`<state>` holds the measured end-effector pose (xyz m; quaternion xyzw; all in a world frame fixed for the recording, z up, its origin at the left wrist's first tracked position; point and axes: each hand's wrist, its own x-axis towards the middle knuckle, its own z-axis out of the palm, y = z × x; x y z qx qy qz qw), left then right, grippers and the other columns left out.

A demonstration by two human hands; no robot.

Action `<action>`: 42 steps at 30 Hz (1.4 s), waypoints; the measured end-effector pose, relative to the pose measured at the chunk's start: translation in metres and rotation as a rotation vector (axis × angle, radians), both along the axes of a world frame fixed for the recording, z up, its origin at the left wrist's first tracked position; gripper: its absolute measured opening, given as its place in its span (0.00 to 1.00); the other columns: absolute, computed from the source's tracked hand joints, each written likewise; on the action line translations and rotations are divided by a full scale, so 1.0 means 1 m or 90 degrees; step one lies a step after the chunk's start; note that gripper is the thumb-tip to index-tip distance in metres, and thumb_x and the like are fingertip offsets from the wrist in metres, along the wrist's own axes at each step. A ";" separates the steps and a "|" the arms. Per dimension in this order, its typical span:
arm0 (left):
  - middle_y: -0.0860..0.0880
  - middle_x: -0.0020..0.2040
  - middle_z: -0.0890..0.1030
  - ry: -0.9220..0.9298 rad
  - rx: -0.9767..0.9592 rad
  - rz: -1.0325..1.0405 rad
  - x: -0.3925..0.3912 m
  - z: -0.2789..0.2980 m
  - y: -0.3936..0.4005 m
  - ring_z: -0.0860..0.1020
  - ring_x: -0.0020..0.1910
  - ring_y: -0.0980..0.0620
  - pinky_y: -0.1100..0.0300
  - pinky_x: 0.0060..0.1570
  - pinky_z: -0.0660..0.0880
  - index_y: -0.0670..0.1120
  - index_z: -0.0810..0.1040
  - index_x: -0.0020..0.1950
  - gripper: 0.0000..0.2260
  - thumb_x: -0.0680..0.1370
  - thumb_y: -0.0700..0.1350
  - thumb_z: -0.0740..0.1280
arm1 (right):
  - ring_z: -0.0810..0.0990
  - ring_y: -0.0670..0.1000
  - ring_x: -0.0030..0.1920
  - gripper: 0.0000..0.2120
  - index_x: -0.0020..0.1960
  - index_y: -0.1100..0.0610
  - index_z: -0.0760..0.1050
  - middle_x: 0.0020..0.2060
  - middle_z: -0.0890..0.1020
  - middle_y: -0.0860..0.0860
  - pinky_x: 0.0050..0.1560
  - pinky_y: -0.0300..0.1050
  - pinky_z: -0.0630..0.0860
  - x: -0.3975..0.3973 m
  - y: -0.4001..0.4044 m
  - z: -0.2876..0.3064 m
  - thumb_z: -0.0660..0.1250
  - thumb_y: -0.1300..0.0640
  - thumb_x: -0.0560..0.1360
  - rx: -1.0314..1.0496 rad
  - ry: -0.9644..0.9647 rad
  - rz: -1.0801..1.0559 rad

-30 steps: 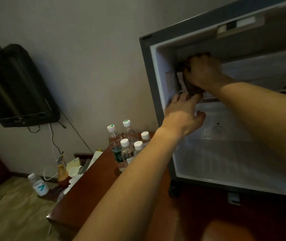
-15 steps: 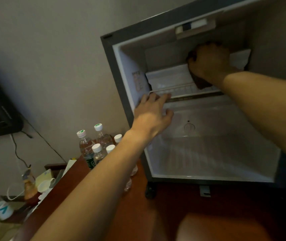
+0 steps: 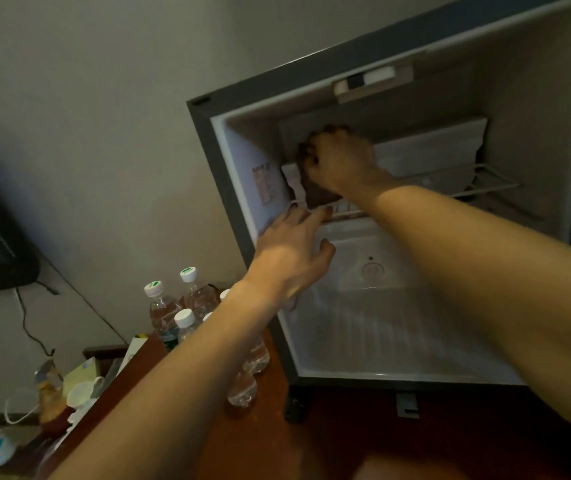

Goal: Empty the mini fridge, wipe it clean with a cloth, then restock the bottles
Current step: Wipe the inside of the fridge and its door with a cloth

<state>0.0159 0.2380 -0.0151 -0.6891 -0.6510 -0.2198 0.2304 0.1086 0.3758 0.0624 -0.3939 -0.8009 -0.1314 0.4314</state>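
Glossy wooden table (image 3: 312, 445), clear plastic bottles (image 3: 163, 311), white wire shelf (image 3: 485, 183).

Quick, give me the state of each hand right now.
Left hand: open, fingers resting on the front edge of the wire shelf.
Right hand: closed around a dark cloth, pressing it on the shelf.

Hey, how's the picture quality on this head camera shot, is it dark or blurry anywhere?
Head view: dim overall, a dull cast on the wall. The fridge top is shadowed, so the right hand and the dark cloth it holds are hard to tell apart. The left hand is slightly soft, and so are the bottles. Wide-angle bending tilts the fridge edges.
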 end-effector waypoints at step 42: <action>0.47 0.69 0.75 -0.058 0.006 -0.006 0.002 -0.002 0.001 0.69 0.69 0.45 0.50 0.66 0.69 0.52 0.69 0.76 0.24 0.80 0.54 0.62 | 0.74 0.65 0.59 0.14 0.60 0.55 0.77 0.64 0.72 0.60 0.52 0.54 0.76 0.012 -0.013 -0.012 0.64 0.57 0.75 0.004 0.047 -0.050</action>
